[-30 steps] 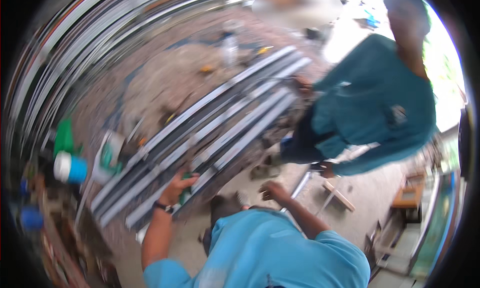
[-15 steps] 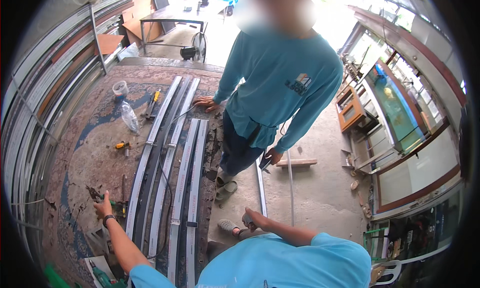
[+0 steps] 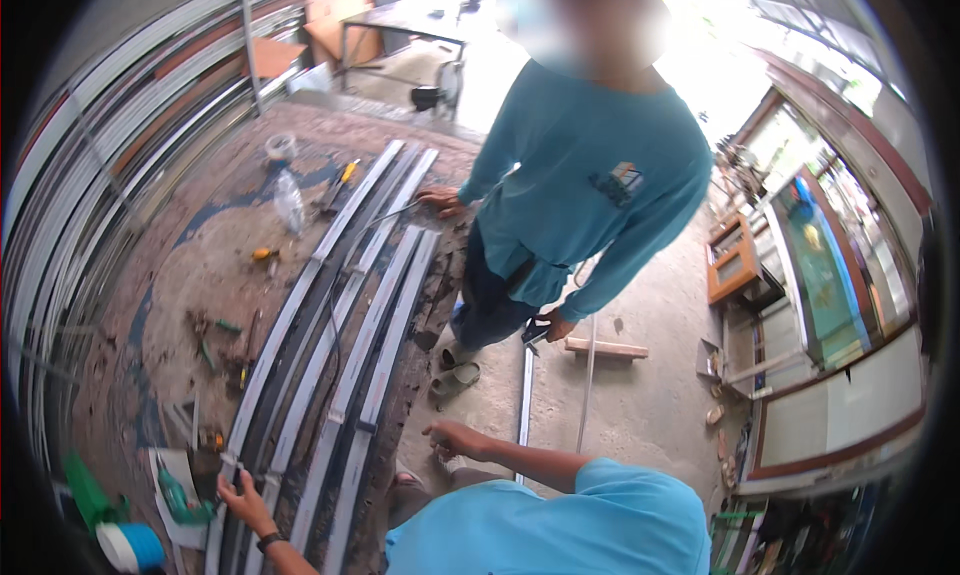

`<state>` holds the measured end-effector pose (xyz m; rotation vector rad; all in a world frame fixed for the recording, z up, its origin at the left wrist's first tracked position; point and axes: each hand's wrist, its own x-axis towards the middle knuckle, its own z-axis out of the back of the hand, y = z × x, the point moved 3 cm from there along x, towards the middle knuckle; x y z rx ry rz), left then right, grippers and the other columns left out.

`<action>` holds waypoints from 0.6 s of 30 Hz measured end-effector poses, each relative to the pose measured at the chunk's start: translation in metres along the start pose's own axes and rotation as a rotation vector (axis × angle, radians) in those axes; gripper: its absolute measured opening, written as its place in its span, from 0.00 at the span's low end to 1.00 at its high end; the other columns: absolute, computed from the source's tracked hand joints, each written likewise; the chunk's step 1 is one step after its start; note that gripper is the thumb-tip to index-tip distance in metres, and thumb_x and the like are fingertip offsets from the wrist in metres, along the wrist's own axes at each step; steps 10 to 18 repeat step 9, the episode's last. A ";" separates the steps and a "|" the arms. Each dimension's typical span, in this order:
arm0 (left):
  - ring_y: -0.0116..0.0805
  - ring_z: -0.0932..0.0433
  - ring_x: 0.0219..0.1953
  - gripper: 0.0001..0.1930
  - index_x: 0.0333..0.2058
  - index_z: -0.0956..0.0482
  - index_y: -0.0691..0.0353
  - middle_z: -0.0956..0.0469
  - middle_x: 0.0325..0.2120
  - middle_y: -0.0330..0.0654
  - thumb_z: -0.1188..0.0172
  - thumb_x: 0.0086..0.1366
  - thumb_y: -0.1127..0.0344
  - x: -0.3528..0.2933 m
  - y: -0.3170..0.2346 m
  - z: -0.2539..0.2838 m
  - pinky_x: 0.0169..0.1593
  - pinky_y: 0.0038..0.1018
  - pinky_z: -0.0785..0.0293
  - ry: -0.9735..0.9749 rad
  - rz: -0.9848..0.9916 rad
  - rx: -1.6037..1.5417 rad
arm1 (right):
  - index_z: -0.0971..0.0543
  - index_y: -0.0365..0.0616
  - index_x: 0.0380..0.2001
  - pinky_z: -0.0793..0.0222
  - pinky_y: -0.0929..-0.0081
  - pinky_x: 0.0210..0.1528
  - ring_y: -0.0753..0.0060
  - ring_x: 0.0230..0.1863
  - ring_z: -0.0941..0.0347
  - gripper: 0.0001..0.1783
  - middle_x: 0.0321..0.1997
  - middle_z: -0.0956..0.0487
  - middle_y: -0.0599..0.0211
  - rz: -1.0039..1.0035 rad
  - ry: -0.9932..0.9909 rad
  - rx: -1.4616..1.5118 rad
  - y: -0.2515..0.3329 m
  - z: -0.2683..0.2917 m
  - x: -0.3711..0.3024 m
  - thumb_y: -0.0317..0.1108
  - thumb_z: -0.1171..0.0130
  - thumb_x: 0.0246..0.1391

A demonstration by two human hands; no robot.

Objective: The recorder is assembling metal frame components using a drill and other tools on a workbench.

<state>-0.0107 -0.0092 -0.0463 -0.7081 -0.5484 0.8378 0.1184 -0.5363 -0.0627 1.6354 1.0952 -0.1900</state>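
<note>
My left hand (image 3: 246, 507), a dark band at its wrist, is over the near part of the leftmost long metal profile (image 3: 262, 375). Its fingers are apart, close to a small bracket (image 3: 230, 462) on that profile. Beside it, a green power drill (image 3: 178, 495) lies on a white sheet. My right hand (image 3: 455, 439) hangs off the table's right side with curled fingers; whatever they may hold is hidden. Across from me, a co-worker in a teal shirt rests one hand (image 3: 440, 200) by the profiles' far ends. Their other hand (image 3: 552, 325) grips a dark tool by a metal bar (image 3: 526, 400).
Green-handled pliers (image 3: 207, 350), a yellow-handled screwdriver (image 3: 348, 172), a plastic bag (image 3: 289, 203) and a clear cup (image 3: 281, 149) lie on the carpeted table (image 3: 170, 365). Racked profiles (image 3: 70, 225) line the left. A wooden block (image 3: 606, 348) sits on the floor.
My left hand has moved from the pliers, nearer to me, over the leftmost profile. My right hand has shifted slightly left. The view has turned, and a white-and-blue container now shows lower left.
</note>
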 end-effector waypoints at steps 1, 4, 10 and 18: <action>0.54 0.26 0.60 0.36 0.65 0.33 0.72 0.29 0.62 0.60 0.30 0.66 0.56 -0.006 0.036 0.027 0.66 0.41 0.32 -0.069 -0.025 -0.042 | 0.29 0.45 0.63 0.22 0.71 0.42 0.72 0.39 0.23 0.27 0.45 0.23 0.64 -0.067 0.119 0.127 -0.005 -0.001 0.008 0.54 0.53 0.74; 0.42 0.20 0.49 0.26 0.53 0.19 0.72 0.18 0.48 0.54 0.30 0.65 0.55 -0.004 -0.021 0.043 0.56 0.34 0.24 -0.030 -0.016 0.149 | 0.27 0.45 0.62 0.21 0.65 0.44 0.67 0.42 0.22 0.20 0.46 0.23 0.62 0.243 0.113 -0.129 -0.028 0.048 0.036 0.40 0.54 0.74; 0.26 0.22 0.43 0.17 0.48 0.15 0.55 0.16 0.37 0.42 0.30 0.64 0.54 0.017 0.044 0.098 0.49 0.25 0.29 -0.173 0.057 0.256 | 0.27 0.47 0.62 0.26 0.66 0.47 0.73 0.43 0.25 0.25 0.42 0.23 0.68 0.233 0.035 -0.133 0.004 0.018 0.020 0.53 0.55 0.75; 0.26 0.22 0.43 0.17 0.48 0.15 0.55 0.16 0.37 0.42 0.30 0.64 0.54 0.017 0.044 0.098 0.49 0.25 0.29 -0.173 0.057 0.256 | 0.27 0.47 0.62 0.26 0.66 0.47 0.73 0.43 0.25 0.25 0.42 0.23 0.68 0.233 0.035 -0.133 0.004 0.018 0.020 0.53 0.55 0.75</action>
